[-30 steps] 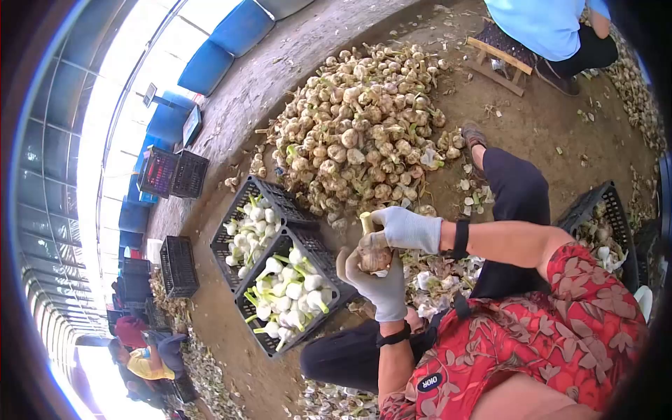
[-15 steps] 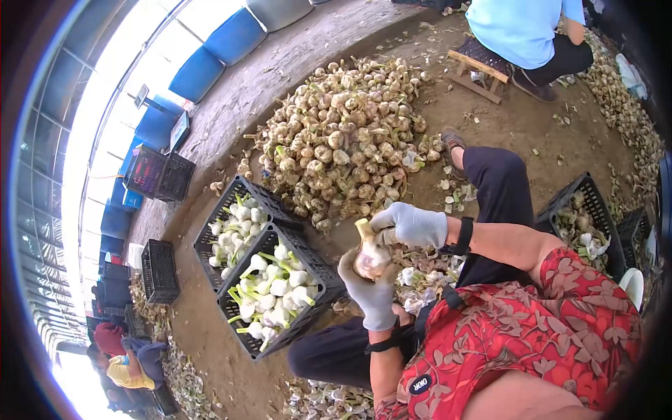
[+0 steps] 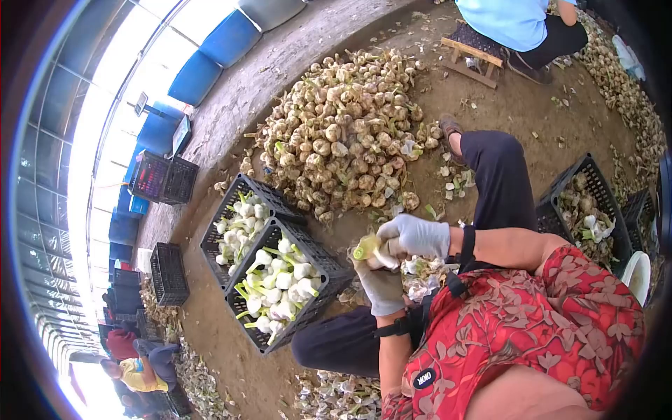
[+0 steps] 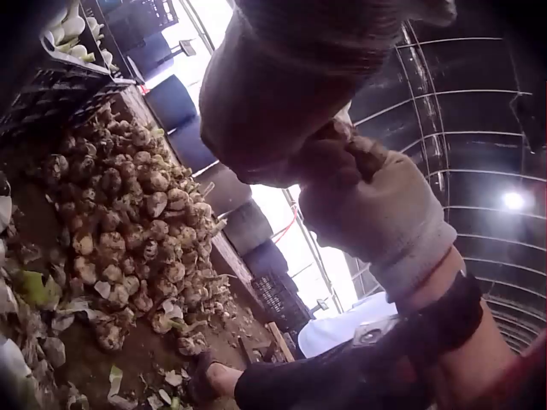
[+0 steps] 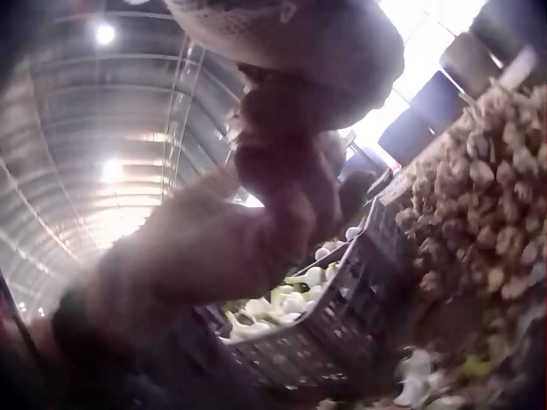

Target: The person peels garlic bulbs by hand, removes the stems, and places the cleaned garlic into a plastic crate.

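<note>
Both gloved hands meet around a garlic bulb (image 3: 384, 258) in front of the body, its cut greenish stem facing left and its skin showing white. My left hand (image 3: 381, 288) grips the bulb from below, fingers curled round it. From above, my right hand (image 3: 418, 236) pinches the bulb's side with thumb and fingers. In the left wrist view, the right hand (image 4: 376, 213) is curled in close against the left glove, and brownish husk shows between them. The right wrist view is dark and blurred, with the bulb mostly hidden by the gloves.
Two black crates hold white garlic with stems; the nearer crate (image 3: 329, 260) is beside the left knee. A large heap of unpeeled garlic (image 3: 343, 133) lies ahead. Husks (image 3: 422, 280) lie beneath the hands. Another crate (image 3: 598, 189) is at right. Someone in blue (image 3: 504, 24) sits beyond.
The bulb has turned in the hands: its stem pointed upward and now faces left. Brown outer skin showed earlier; white shows now. The right hand has shifted from the stem to the bulb's side.
</note>
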The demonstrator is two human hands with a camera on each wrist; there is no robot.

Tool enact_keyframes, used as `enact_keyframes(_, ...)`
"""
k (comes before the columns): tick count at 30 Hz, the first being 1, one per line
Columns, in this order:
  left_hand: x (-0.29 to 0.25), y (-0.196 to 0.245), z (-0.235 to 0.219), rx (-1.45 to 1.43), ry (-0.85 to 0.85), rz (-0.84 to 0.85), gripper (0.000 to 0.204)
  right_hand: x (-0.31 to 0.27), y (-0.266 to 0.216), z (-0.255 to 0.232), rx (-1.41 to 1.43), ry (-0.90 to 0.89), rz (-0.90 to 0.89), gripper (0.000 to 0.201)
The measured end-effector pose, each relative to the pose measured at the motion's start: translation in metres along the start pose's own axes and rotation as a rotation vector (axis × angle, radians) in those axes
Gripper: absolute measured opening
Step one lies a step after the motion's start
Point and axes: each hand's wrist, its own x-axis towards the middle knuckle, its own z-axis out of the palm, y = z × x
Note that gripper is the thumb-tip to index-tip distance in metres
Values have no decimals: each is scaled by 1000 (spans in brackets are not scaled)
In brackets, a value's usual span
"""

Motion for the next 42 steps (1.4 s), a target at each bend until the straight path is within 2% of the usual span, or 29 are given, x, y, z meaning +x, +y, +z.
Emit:
enact_keyframes(1, -1, 0, 0, 4, -6, -12, 51, -2, -9, -4, 159, -36, 194, 22)
enact_keyframes(2, -2, 0, 0, 7, -15, -26, 51, -1, -16, -8, 161, 48, 257, 22)
enact_keyframes(5, -5, -5, 3, -11, 17, -48, 50, 33, 41, -41, -166, 335, -109, 20)
enact_keyframes(7, -10, -3, 11, -15, 6, -98, 49, 30, 17, -53, -507, 617, -129, 19)
enact_keyframes(9, -12, -1, 10, -30, -99, -184, 49, 30, 15, -67, -942, 674, -277, 18)
enact_keyframes(11, -10, -4, -6, -73, -248, -265, 49, 32, 10, -78, -1360, 253, 131, 23)
enact_keyframes(13, -13, -2, 2, -59, -128, -206, 47, 22, 9, -73, -1491, -86, 241, 37)
enact_keyframes(14, -14, -1, 8, -55, -37, -156, 45, 14, 6, -72, -1355, -123, 200, 46)
enact_keyframes(15, -14, -2, 15, -58, 56, -103, 44, 14, 26, -76, -1081, -84, 30, 49)
enact_keyframes(17, -11, 0, 22, 110, 73, -10, 44, -6, -14, -51, -166, -124, 324, 47)
enact_keyframes(19, -8, -1, 17, 180, 42, 25, 41, -9, -15, -31, -247, -120, 203, 41)
enact_keyframes(21, -3, -2, 8, 149, -37, 5, 36, -6, 4, -22, -306, 68, 116, 31)
enact_keyframes(22, -4, -8, 15, 188, 83, 89, 40, -5, 2, -18, -323, 156, 95, 29)
enact_keyframes(24, -7, -9, 18, 206, 11, 228, 44, -6, 4, -4, -290, 291, 19, 25)
enact_keyframes(25, -8, -8, 18, 215, -25, 299, 46, -10, 5, 3, -414, 290, -72, 24)
enact_keyframes(26, -8, -7, 19, 475, -39, 369, 47, -16, 3, 10, -537, 286, -165, 23)
enact_keyframes(27, -9, -6, 17, 415, -13, 373, 46, -20, -1, 15, -660, 279, -259, 23)
enact_keyframes(28, -11, -7, 15, 355, 14, 377, 46, -22, -1, 17, -701, 159, -287, 23)
enact_keyframes(29, -14, -7, 12, 297, 43, 380, 45, -23, -1, 19, -766, 140, -307, 21)
enact_keyframes(31, -16, -4, 14, 338, 93, 343, 46, -23, 0, 22, -896, 107, -348, 19)
enact_keyframes(32, -16, -2, 16, 357, 116, 324, 47, -20, -4, 16, -781, 182, -393, 19)
enact_keyframes(35, -12, -3, 15, 417, 131, 277, 49, 0, -1, -9, -768, 365, -223, 17)
enact_keyframes(37, -12, -4, 7, 398, 84, 189, 49, 7, 2, -18, -830, 459, -233, 17)
enact_keyframes(38, -14, -7, 6, 451, 75, 214, 51, 9, 3, -21, -861, 509, -236, 18)
enact_keyframes(41, -14, -9, 6, 442, 15, 274, 54, 7, 6, -35, -994, 395, -51, 24)
enact_keyframes(42, -18, -7, 21, 435, -7, 316, 57, 5, 23, -38, -1072, 264, -11, 28)
